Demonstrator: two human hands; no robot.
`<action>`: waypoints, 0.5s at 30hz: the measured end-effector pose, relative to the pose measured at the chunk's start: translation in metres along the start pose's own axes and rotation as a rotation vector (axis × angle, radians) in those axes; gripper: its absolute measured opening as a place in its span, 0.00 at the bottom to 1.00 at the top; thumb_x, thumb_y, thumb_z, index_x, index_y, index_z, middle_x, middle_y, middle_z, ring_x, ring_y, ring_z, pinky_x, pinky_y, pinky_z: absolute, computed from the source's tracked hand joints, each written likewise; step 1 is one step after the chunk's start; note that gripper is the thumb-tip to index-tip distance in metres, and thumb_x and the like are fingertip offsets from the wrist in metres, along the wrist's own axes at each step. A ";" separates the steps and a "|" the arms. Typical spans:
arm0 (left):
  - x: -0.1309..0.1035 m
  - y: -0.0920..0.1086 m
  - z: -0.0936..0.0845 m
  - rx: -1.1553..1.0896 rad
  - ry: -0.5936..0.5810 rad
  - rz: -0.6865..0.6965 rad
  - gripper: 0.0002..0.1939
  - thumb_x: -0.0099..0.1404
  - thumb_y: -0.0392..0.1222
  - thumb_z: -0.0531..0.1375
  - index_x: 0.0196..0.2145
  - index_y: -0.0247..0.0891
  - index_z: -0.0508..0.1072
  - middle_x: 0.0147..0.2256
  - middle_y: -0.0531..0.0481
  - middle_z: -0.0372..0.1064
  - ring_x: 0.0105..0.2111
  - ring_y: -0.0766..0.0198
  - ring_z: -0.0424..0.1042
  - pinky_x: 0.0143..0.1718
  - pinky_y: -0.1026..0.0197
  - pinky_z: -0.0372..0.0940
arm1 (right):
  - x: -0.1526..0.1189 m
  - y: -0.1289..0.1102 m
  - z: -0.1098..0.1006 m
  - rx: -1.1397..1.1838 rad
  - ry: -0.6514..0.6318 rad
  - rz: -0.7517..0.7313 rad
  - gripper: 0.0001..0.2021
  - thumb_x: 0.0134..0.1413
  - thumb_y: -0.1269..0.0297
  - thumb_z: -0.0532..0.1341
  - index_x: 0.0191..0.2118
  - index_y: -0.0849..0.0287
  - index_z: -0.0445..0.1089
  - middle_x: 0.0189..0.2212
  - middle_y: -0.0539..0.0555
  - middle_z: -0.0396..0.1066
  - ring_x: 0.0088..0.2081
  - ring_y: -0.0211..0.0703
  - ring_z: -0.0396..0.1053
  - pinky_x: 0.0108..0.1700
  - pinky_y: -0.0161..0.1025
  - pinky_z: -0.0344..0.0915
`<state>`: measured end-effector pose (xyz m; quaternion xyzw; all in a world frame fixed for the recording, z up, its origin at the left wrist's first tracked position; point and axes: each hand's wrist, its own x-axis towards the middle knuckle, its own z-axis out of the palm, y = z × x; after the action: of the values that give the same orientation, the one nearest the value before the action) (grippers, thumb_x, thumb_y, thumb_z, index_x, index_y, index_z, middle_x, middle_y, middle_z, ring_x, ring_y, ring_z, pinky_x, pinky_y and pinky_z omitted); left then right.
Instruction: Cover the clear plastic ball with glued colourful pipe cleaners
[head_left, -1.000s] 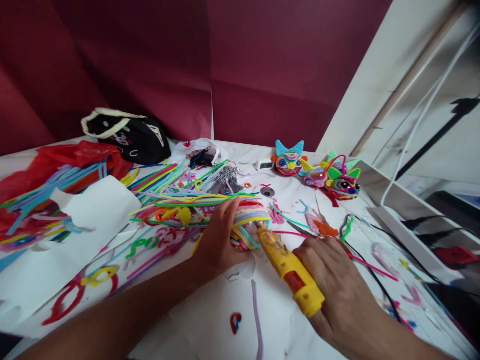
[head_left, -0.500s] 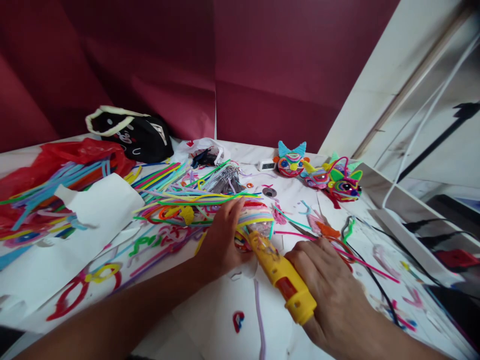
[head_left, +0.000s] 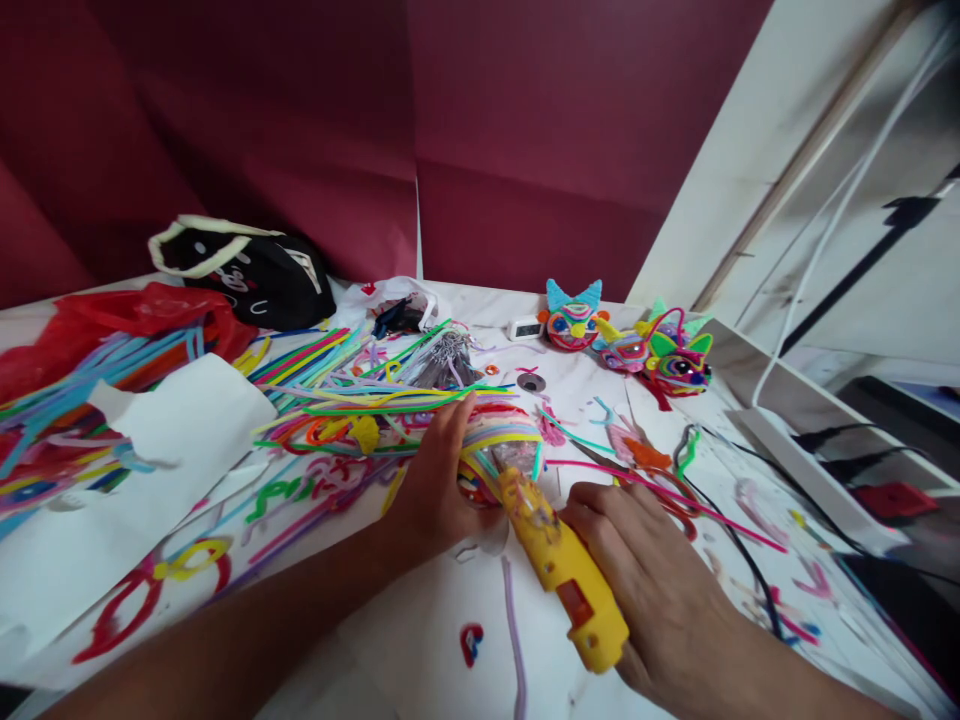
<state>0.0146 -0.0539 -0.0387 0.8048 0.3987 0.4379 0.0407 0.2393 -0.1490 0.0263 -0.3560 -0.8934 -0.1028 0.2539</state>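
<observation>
My left hand (head_left: 431, 490) is closed around a rounded craft piece (head_left: 501, 432) wrapped in bands of coloured pipe cleaners, with a clear, shiny patch on its right side. Part of the piece is hidden behind my fingers. My right hand (head_left: 645, 560) grips a yellow hot glue gun (head_left: 559, 560), whose nozzle points up and left against or very near the bands; whether it touches I cannot tell. Below the hands, a lilac pipe cleaner (head_left: 514, 630) and a small red-and-blue curl (head_left: 471, 645) lie on the white surface.
Bundles of pipe cleaners (head_left: 307, 365) and a red plastic bag (head_left: 150, 310) spread across the left. Finished animal heads (head_left: 574, 318) stand at the back right near a small white clock (head_left: 524, 328). Scissors (head_left: 667, 500), a black cable (head_left: 739, 560) and a white tray (head_left: 817, 480) lie rightward.
The view has shifted slightly, so the scene sits further left. The glue gun's nozzle has moved a little right and toward me along the craft piece. Both holds are unchanged.
</observation>
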 end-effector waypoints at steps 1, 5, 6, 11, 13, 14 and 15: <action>0.000 0.000 0.000 -0.008 0.002 -0.009 0.61 0.47 0.47 0.72 0.70 0.41 0.42 0.64 0.34 0.54 0.62 0.38 0.60 0.60 0.41 0.62 | -0.002 0.001 0.000 -0.005 -0.001 -0.004 0.11 0.66 0.65 0.50 0.48 0.64 0.63 0.42 0.61 0.70 0.43 0.52 0.65 0.45 0.48 0.58; 0.005 -0.006 0.002 -0.039 0.054 -0.060 0.62 0.45 0.49 0.73 0.70 0.40 0.44 0.62 0.35 0.58 0.60 0.40 0.63 0.59 0.44 0.64 | -0.013 0.002 -0.004 -0.006 -0.009 -0.002 0.13 0.65 0.63 0.51 0.51 0.64 0.62 0.43 0.61 0.70 0.45 0.53 0.67 0.47 0.48 0.62; 0.006 -0.008 0.002 -0.041 0.069 -0.076 0.62 0.45 0.49 0.74 0.69 0.40 0.45 0.62 0.35 0.58 0.60 0.41 0.64 0.59 0.45 0.64 | -0.018 0.002 -0.005 0.016 -0.018 0.012 0.13 0.65 0.63 0.51 0.51 0.63 0.63 0.43 0.61 0.70 0.45 0.52 0.68 0.47 0.47 0.64; 0.016 -0.016 0.000 -0.033 0.101 -0.181 0.61 0.44 0.51 0.74 0.69 0.38 0.47 0.59 0.34 0.61 0.57 0.42 0.67 0.57 0.44 0.65 | -0.041 0.000 -0.002 0.197 -0.190 0.154 0.15 0.53 0.71 0.56 0.48 0.60 0.67 0.43 0.60 0.71 0.44 0.48 0.71 0.47 0.41 0.70; 0.017 -0.017 -0.001 -0.031 0.113 -0.203 0.61 0.43 0.51 0.74 0.68 0.37 0.48 0.59 0.34 0.62 0.56 0.42 0.67 0.56 0.44 0.66 | -0.048 0.000 0.002 0.249 -0.301 0.237 0.20 0.47 0.74 0.57 0.48 0.59 0.69 0.45 0.60 0.71 0.45 0.49 0.71 0.49 0.42 0.71; 0.018 -0.018 -0.001 -0.030 0.114 -0.208 0.61 0.43 0.51 0.74 0.68 0.37 0.49 0.58 0.35 0.62 0.56 0.42 0.67 0.56 0.45 0.66 | -0.050 0.000 0.003 0.273 -0.358 0.276 0.21 0.46 0.75 0.57 0.49 0.58 0.70 0.45 0.60 0.71 0.46 0.49 0.71 0.50 0.43 0.72; 0.018 -0.018 -0.001 -0.029 0.115 -0.209 0.62 0.42 0.51 0.74 0.68 0.37 0.49 0.58 0.35 0.62 0.56 0.42 0.68 0.56 0.45 0.67 | -0.052 0.001 0.004 0.296 -0.411 0.310 0.22 0.45 0.76 0.58 0.49 0.58 0.70 0.46 0.59 0.71 0.47 0.49 0.71 0.51 0.44 0.72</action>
<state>0.0083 -0.0301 -0.0337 0.7316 0.4758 0.4823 0.0751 0.2708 -0.1771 -0.0042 -0.4609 -0.8663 0.1429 0.1296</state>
